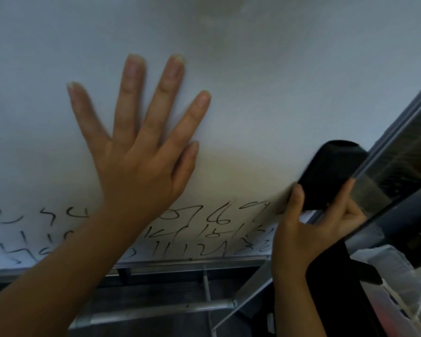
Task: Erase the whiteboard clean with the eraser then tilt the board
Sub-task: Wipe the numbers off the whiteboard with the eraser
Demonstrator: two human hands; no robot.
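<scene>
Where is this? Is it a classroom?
Maybe a classroom or an office; I can't tell which. A big whiteboard with black writing stands on a metal frame, and the right hand holds a black eraser.

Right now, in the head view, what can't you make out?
- Handwritten black marker rows on the white whiteboard: blurred, partly covered by the left hand and forearm; not readable.
- Black eraser: smeared by motion, lower end hidden in the right hand grip; contact with the board unclear.
- Whiteboard top and left side: cut off by frame edges.
- Metal stand below the board: legs cut off at the bottom edge.
</scene>
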